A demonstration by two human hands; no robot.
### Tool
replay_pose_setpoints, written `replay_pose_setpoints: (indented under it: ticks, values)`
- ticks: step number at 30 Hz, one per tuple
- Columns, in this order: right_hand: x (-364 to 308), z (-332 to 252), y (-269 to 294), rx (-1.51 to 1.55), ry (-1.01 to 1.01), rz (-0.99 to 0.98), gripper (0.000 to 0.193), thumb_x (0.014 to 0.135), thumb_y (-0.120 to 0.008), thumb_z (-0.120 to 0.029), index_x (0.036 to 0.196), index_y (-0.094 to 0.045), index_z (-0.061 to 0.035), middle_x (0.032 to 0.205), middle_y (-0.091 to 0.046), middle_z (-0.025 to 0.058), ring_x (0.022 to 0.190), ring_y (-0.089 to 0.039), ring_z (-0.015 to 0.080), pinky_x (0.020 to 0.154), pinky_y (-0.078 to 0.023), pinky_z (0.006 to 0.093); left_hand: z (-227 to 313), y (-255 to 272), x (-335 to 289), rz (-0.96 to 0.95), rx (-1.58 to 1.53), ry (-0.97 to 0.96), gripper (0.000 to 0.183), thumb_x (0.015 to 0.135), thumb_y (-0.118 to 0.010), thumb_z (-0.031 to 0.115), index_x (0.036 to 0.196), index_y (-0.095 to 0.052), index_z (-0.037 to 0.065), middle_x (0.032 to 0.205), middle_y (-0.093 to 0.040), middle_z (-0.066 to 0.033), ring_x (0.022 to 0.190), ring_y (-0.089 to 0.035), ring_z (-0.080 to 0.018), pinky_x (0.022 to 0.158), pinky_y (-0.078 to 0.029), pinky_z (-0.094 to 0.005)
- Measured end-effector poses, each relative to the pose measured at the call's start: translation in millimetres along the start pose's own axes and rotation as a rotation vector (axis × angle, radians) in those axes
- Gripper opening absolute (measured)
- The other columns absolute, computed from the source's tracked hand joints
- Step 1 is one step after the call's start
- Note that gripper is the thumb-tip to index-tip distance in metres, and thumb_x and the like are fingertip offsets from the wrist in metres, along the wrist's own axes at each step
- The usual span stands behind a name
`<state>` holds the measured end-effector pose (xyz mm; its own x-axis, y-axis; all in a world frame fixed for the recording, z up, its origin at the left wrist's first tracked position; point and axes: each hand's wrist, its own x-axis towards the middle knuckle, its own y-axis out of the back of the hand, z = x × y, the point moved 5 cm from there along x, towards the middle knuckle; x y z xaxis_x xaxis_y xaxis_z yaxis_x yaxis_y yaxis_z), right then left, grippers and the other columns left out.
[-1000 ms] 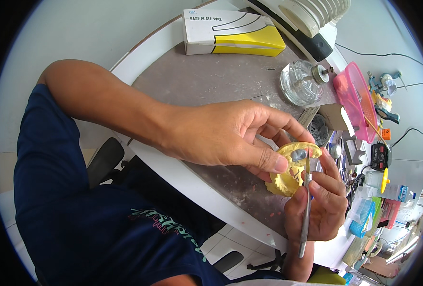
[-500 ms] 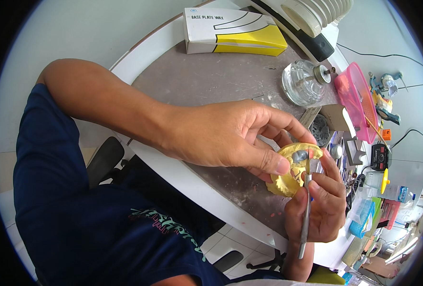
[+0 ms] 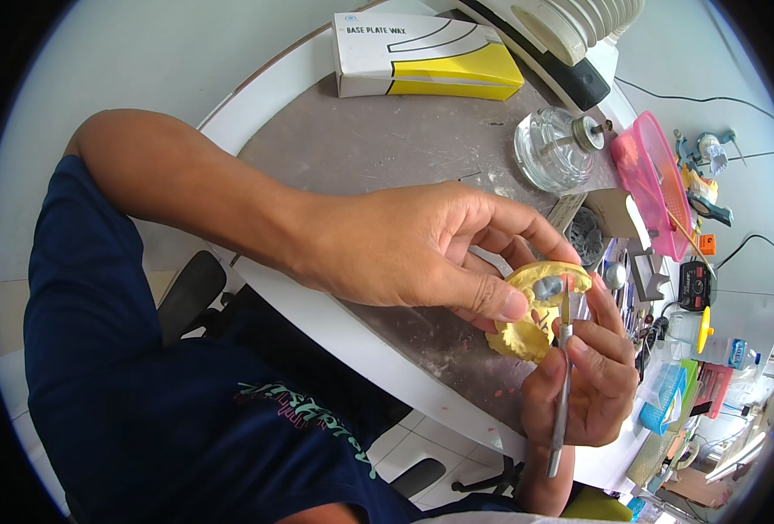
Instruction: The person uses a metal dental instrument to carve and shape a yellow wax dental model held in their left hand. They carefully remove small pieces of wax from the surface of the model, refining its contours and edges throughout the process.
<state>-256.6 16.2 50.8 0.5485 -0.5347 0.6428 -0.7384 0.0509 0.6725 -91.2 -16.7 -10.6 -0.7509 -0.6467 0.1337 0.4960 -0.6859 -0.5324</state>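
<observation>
A yellow plaster dental cast (image 3: 519, 341), with a grey patch near its rim, is tilted up over the bench. My left hand (image 3: 395, 249) grips it, the thumb lying across the cast and the fingers round its far side. In my right hand (image 3: 592, 384) is a slim metal carving knife (image 3: 561, 410), held like a pen. Its blade points away from me and lies against the cast's right part, beside a small reddish spot. Fingers of the right hand rest by the cast's right edge; the cast's underside is hidden.
Beyond my hands stand a glass spirit lamp (image 3: 544, 157) and a white-and-yellow box (image 3: 430, 61). A small carton (image 3: 618, 214) holds a dark grey round thing. Farther right are a pink basket (image 3: 653, 188), a black control box (image 3: 694, 286) and a water bottle (image 3: 727, 352).
The knife and my right hand have shifted very slightly, its knuckles a little farther right. My left hand and the cast stay nearly still.
</observation>
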Motion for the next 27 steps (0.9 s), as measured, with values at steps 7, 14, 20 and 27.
replay_pose_setpoints:
  ticks: [7, 14, 20, 27]
  values:
    - [0.8, 0.0, -0.3, -0.008, 0.018, -0.014, 0.018, 0.087, -0.067, -0.004, 0.097, -0.053, 0.0018, 0.083, -0.069, 0.017, 0.095, -0.07, 0.0406, 0.091, -0.057, 0.0558, 0.0, -0.2, -0.4, 0.003, -0.005, -0.005, 0.059, 0.095, -0.064, 0.009, 0.146, -0.036, -0.002, 0.143, -0.045, -0.0139, 0.137, -0.04, -0.0203, 0.115, -0.038, -0.037]
    - [2.5, -2.2, -1.3, -0.056, 0.018, -0.034, 0.017, 0.088, -0.067, -0.006, 0.1, -0.055, -0.0005, 0.084, -0.069, 0.0148, 0.095, -0.07, 0.0418, 0.091, -0.058, 0.0542, -0.2, -0.5, 0.0, -0.004, -0.023, 0.01, 0.061, 0.095, -0.065, 0.011, 0.147, -0.035, -0.002, 0.142, -0.045, -0.0149, 0.134, -0.044, -0.0207, 0.112, -0.041, -0.0361]
    - [2.8, -4.7, -3.4, -0.101, 0.014, -0.039, 0.02, 0.088, -0.068, -0.006, 0.103, -0.055, -0.001, 0.085, -0.068, 0.0141, 0.098, -0.069, 0.0421, 0.094, -0.056, 0.055, 2.0, 0.2, -2.1, 0.001, -0.017, 0.008, 0.06, 0.096, -0.064, 0.01, 0.147, -0.034, -0.003, 0.144, -0.043, -0.0156, 0.137, -0.042, -0.0209, 0.113, -0.041, -0.036]
    - [-10.9, 5.1, 6.2, 0.203, -0.195, 0.06, 0.022, 0.097, -0.061, -0.021, 0.102, -0.047, -0.0042, 0.091, -0.065, 0.0176, 0.11, -0.063, 0.0395, 0.108, -0.041, 0.0577, 0.9, -2.3, -0.9, -0.057, 0.002, 0.019, 0.06, 0.098, -0.06, 0.01, 0.149, -0.032, -0.002, 0.145, -0.045, -0.0149, 0.136, -0.044, -0.019, 0.113, -0.039, -0.034]
